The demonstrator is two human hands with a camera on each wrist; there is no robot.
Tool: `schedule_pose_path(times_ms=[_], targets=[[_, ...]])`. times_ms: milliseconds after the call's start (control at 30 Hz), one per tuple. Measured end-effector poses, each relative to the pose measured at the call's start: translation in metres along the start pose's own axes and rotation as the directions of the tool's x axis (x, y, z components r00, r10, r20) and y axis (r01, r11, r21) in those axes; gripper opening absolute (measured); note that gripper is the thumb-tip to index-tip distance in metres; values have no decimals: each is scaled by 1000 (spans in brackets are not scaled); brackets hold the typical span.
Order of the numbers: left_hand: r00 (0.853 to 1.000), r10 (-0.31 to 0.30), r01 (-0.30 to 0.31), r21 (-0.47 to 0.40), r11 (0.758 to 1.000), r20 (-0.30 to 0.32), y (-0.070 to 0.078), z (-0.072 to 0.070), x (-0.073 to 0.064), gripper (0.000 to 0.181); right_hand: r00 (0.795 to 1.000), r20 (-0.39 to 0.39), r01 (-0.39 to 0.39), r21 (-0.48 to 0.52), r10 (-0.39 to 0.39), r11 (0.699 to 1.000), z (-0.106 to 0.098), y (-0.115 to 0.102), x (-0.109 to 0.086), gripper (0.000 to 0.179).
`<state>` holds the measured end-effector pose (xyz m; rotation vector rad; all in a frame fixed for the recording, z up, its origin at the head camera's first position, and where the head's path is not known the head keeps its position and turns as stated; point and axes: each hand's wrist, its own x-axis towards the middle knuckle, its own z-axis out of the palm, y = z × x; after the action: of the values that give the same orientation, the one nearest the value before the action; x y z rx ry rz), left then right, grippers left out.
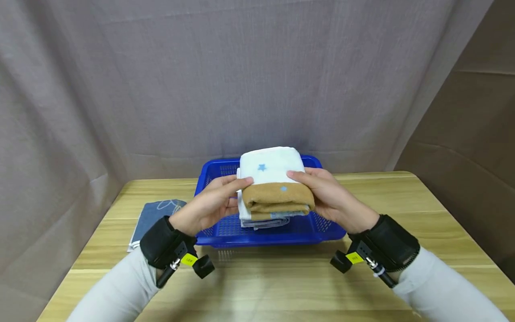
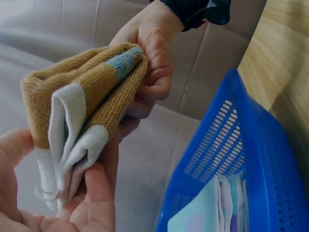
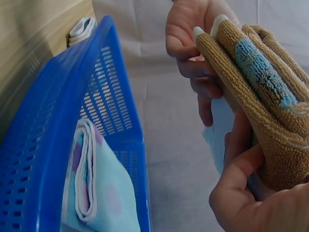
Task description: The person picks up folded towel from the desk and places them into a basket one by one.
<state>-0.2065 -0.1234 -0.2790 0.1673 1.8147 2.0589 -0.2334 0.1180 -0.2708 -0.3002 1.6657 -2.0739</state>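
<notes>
Both hands hold a folded towel, white with a brown band and small blue stars, above the blue basket. My left hand grips its left side, thumb on top and fingers underneath. On the opposite side, my right hand grips it the same way. The wrist views show its stacked brown and white layers and a blue patch in the brown terry. Inside the basket lies a pale blue folded towel with purple spots, largely hidden by the held towel in the head view.
The blue plastic basket with perforated walls stands on a wooden table. Left of it lies a grey-blue folded towel with a white edge, partly behind the left wrist. A grey curtain hangs behind the table.
</notes>
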Motion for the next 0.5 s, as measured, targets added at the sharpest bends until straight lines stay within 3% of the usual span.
schedule_pose_path(times_ms=[400,500], targets=[[998,-33,35,24,999,-51,-1,-4,15,75,999,4,-35,-16,35,999,-10,1,19,41],[999,-31,32,30,999,-42,-2,-6,18,68,999,8,-44,-15,44,999,-13,1,23,40]])
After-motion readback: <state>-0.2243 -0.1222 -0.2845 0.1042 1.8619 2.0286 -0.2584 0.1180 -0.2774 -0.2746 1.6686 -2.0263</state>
